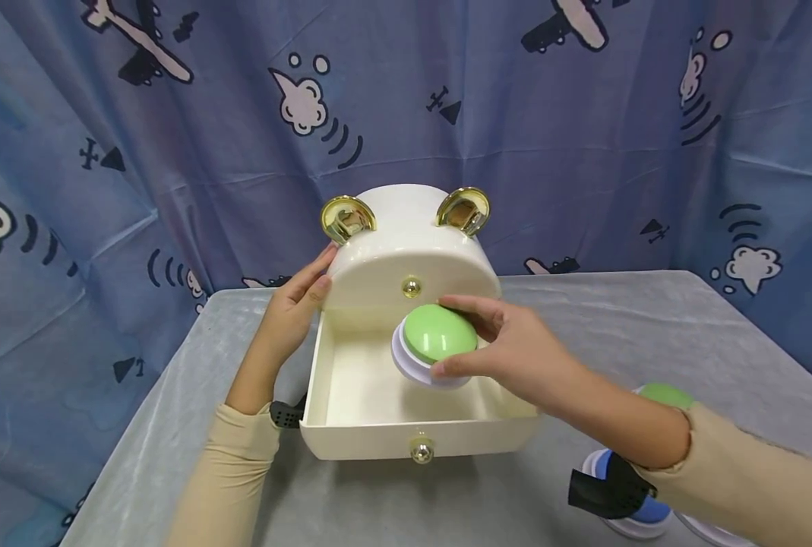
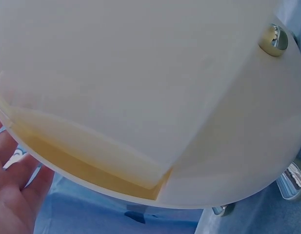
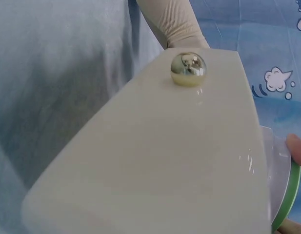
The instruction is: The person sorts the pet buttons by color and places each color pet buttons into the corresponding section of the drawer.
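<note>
A white plastic storage box (image 1: 406,220) with two gold ears stands on the table, its lower drawer (image 1: 361,441) pulled out. My left hand (image 1: 289,315) rests against the box's left side, fingers fairly straight. In the left wrist view, part of that hand (image 2: 16,195) shows at the box's edge. My right hand (image 1: 515,346) grips a push button (image 1: 440,334) with a green dome and white base, thumb in front and fingers behind. The button is tilted above the drawer's inside. The right wrist view catches only its green edge (image 3: 290,187) beside the drawer front (image 3: 155,146).
Under my right forearm lie a blue-topped push button (image 1: 648,510) and another green-topped one (image 1: 667,394), both partly hidden. A grey cloth covers the table (image 1: 624,319). Behind it hangs a blue patterned curtain (image 1: 392,91). Gold knobs (image 1: 412,287) stick out from the box.
</note>
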### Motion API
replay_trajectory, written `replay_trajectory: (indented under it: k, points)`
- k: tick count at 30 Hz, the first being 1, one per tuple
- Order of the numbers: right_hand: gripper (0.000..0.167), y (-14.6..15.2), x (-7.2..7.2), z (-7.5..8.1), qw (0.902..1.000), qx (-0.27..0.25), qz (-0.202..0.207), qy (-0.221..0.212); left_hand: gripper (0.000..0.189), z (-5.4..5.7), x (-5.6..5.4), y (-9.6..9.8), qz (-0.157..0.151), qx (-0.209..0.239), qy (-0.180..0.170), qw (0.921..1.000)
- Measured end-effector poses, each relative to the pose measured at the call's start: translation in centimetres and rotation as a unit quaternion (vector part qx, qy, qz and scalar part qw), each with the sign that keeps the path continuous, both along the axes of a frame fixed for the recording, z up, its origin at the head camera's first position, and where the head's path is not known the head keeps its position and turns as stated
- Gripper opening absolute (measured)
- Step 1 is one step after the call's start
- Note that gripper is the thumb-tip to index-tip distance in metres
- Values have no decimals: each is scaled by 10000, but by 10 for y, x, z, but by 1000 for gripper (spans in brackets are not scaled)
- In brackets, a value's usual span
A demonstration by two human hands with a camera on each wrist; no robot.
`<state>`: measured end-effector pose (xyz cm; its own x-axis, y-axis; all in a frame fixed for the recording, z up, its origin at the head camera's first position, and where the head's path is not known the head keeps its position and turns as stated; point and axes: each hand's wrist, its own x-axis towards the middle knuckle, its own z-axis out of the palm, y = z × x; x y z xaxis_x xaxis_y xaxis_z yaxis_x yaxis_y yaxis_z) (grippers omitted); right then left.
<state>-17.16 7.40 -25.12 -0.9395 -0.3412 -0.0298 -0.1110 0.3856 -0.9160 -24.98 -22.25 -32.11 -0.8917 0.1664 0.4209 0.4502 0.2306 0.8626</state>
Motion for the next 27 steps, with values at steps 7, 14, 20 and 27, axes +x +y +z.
replay_trajectory:
  k: [7, 14, 20, 27]
  points:
    - [77, -22, -6, -7, 9994, -270, 178, -103, 46, -1, -1, 1, -44, 43, 33, 10000]
    - [75, -43, -10, -17, 9991, -255, 176, -291, 45, -1, 0, 1, -21, 54, 34, 10000]
    - [74, -57, -8, -22, 9992, -125, 123, -368, 45, -1, 0, 1, 3, 29, 74, 10000]
    - [72, -68, -7, -26, 9992, 103, 153, -355, 45, -2, 0, 2, -4, 121, 68, 9999]
